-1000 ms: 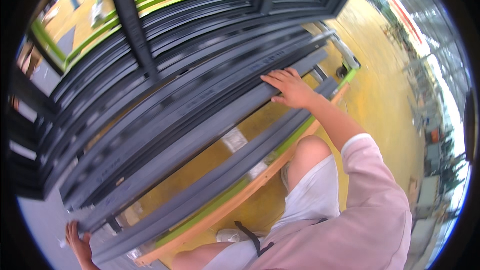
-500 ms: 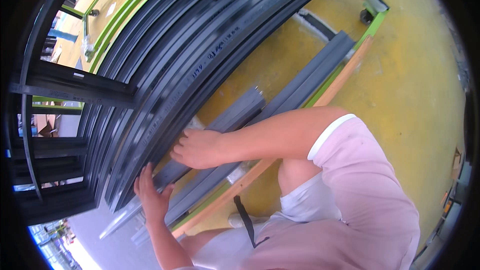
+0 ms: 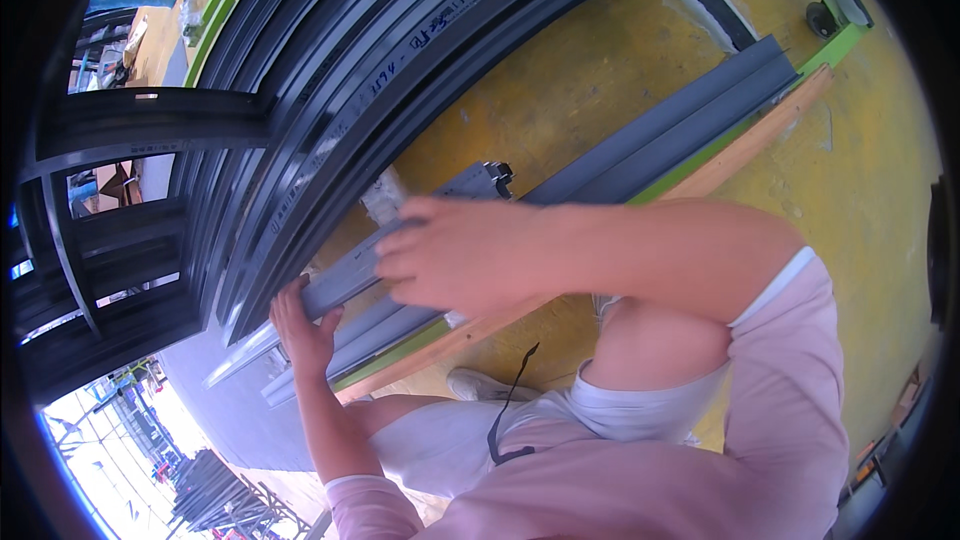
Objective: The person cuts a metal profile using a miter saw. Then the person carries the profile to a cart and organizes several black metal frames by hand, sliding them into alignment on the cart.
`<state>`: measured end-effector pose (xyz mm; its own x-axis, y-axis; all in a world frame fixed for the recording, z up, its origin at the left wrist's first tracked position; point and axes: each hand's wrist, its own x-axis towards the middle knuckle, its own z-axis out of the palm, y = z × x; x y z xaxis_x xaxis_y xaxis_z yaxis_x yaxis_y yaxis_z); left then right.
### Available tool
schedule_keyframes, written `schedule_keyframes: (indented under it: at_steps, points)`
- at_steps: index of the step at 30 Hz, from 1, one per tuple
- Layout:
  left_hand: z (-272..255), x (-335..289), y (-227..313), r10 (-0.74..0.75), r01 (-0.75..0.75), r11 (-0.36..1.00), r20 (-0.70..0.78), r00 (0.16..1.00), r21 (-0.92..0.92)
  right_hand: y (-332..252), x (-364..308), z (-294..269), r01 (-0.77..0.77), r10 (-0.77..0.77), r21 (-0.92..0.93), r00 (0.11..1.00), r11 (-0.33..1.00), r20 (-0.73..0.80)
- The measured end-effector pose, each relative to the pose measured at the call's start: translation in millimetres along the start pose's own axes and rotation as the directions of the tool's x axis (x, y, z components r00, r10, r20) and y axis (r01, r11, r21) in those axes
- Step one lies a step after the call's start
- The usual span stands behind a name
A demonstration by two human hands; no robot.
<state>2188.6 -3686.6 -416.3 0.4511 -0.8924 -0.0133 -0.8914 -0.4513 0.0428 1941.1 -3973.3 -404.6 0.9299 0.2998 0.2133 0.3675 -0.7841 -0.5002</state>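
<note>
A: What's the biggest thing there?

B: The yellow floor (image 3: pixel 870 170), spreading over the right side. Next comes the row of long dark-grey metal profiles (image 3: pixel 400 90), filling the far left.

A: And after those?

B: A long, ridged grey metal profile (image 3: pixel 670 130) slants away to the far right. Along its near side run a green metal rail (image 3: pixel 845 43) and a flat orange-brown wooden strip (image 3: pixel 745 134).

A: Where's the piece being handled?

B: The shorter grey metal profile (image 3: pixel 345 275) lies left of centre, between the row and the ridged one.

A: And the hands?

B: The right hand (image 3: pixel 455 250), blurred, is over its middle; I can't tell whether that grip is closed. The left hand (image 3: pixel 305 325) is at its near left end, thumb and fingers spread around it; how firm that grip is, I can't tell.

A: Anything smaller?

B: A little black fitting (image 3: pixel 500 176) at its far end.
</note>
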Motion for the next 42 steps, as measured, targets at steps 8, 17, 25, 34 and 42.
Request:
schedule_keyframes:
  at_steps: [8,17,25,34,42]
  points:
    - [-3.5,2.7,1.9,-0.008,0.007,1.0,-0.02,1.0,-0.02,60.9,-87.2,-36.2,-0.302,0.399,0.307,0.853,0.903,-0.335]
    - [-5.2,1.8,-0.8,-0.013,0.011,0.998,-0.032,0.999,-0.063,61.8,-67.7,-27.2,-0.324,0.384,0.317,0.911,0.891,-0.151]
    - [-9.7,3.3,3.4,-0.019,0.017,0.996,-0.016,1.0,-0.092,54.3,-50.3,-31.6,-0.53,0.58,0.321,0.81,0.785,-0.08]
    - [-12.6,2.3,-0.5,-0.027,0.027,0.992,0.003,1.0,-0.123,55.7,-60.9,-31.7,-0.499,0.572,0.424,0.818,0.756,-0.059]
    - [-12.6,3.6,3.1,-0.043,0.043,0.993,-0.001,0.999,-0.109,51.1,-62.6,-33.1,-0.545,0.599,0.476,0.799,0.69,0.048]
